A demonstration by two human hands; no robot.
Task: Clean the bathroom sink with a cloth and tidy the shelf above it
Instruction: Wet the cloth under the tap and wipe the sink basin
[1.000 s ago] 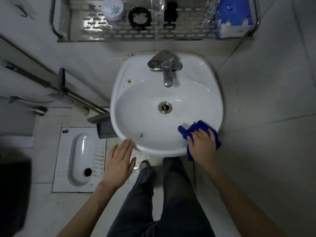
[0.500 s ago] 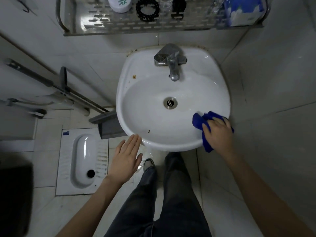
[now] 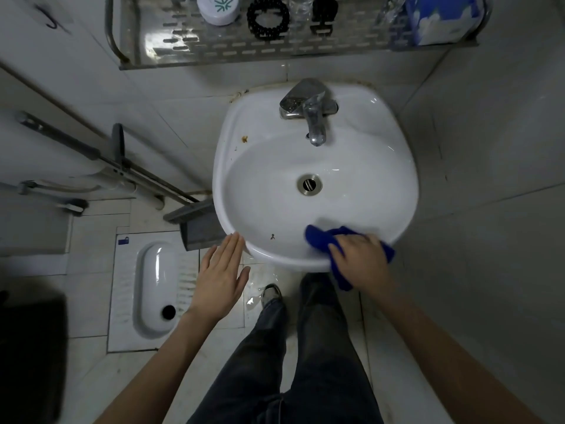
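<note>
A white wall-mounted sink [image 3: 263, 166] with a chrome tap [image 3: 308, 113] and a drain [image 3: 309, 184] fills the middle. My right hand [image 3: 359, 260] presses a blue cloth [image 3: 321, 238] on the sink's front rim, right of centre. My left hand [image 3: 221, 276] hovers flat with fingers together just below the rim's front left, holding nothing. A small dark speck [image 3: 272, 237] lies in the bowl near the front and a brown stain [image 3: 244, 139] on the left rim. The metal shelf [image 3: 183, 53] above holds a white round jar [image 3: 217, 9], a black bead bracelet [image 3: 267, 18], a black clip [image 3: 324, 10] and a blue packet [image 3: 443, 18].
A squat toilet [image 3: 159, 286] is set in the floor at the left. A grey dustpan [image 3: 198, 228] leans under the sink's left side, with pipes [image 3: 91, 151] along the wall. My legs in dark trousers [image 3: 299, 362] stand below the sink. Tiled wall runs on the right.
My right hand has slid the blue cloth leftward along the front rim from the right side. The left hand has stayed near the front-left rim. The view has shifted a little.
</note>
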